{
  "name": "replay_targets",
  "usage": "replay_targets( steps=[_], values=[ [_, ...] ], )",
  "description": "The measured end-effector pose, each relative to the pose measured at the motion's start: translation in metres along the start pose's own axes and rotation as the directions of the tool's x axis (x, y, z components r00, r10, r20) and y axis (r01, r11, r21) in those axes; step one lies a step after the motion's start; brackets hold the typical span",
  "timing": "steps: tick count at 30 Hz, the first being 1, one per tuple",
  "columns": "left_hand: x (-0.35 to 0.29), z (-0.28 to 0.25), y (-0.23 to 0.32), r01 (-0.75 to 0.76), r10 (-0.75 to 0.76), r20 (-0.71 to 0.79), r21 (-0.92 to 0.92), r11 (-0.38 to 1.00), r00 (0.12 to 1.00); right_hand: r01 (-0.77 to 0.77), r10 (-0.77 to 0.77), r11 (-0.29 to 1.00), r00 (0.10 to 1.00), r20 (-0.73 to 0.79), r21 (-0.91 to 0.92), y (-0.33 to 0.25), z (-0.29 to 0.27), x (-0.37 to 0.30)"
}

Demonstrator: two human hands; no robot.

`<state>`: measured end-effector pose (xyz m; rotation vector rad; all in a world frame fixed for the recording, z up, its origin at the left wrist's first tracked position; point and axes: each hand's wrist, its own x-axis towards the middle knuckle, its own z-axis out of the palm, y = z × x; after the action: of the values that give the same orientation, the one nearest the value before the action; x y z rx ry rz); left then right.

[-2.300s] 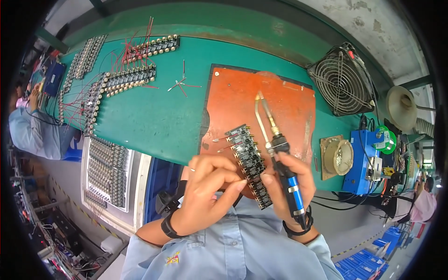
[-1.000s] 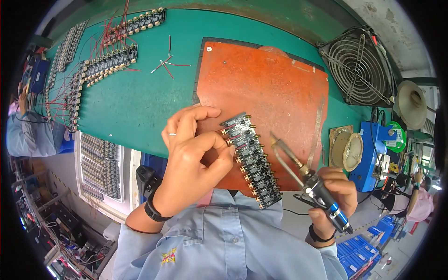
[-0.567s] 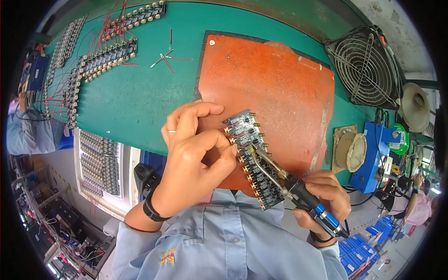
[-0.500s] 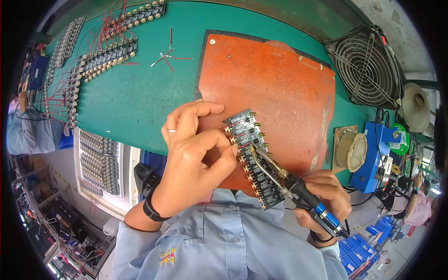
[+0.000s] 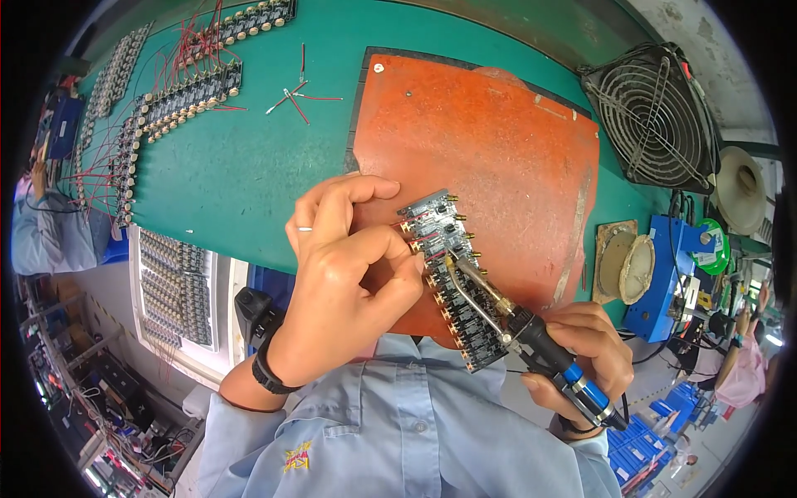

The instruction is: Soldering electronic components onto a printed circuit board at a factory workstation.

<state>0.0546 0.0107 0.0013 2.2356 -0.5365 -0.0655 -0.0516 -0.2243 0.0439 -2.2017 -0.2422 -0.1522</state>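
A long circuit-board panel (image 5: 473,319), black with gold connectors along its edges, lies aslant over the near edge of an orange mat (image 5: 490,149). My left hand (image 5: 344,266) is at its left side, thumb and forefinger pinched on a thin red wire (image 5: 435,256) whose end meets the board; the part between the fingertips is hidden. From the right, my right hand (image 5: 589,353) grips a black and blue soldering iron (image 5: 540,342) with a thin metal feed tube alongside. Its tip touches or nearly touches the board beside the wire's end.
Loose red wires (image 5: 290,95) lie on the green table (image 5: 249,183). Wired boards (image 5: 191,95) stand at far left, with a tray of boards (image 5: 178,286) below. Rightward are a black fan (image 5: 652,120), a solder-cleaning stand (image 5: 623,266) and a blue unit (image 5: 660,282).
Hardly anything differs. My right hand and the iron's handle have shifted very slightly right, while the tip stays at the same spot; my left hand keeps its pinch.
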Motion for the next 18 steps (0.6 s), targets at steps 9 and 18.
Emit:
replay_targets(
  steps=[9, 18],
  values=[
    [0.003, -0.002, -0.002, -0.017, 0.017, -0.006, 0.009, 1.000, 1.000, -0.017, 0.064, 0.983, 0.965, -0.254, 0.182, 0.010, 0.004, -0.009],
    [-0.005, -0.007, -0.007, -0.093, 0.092, -0.020, -0.050, 0.994, 0.996, -0.183, 0.305, 0.919, 0.893, -0.332, 0.350, 0.006, 0.013, -0.009]
  ],
)
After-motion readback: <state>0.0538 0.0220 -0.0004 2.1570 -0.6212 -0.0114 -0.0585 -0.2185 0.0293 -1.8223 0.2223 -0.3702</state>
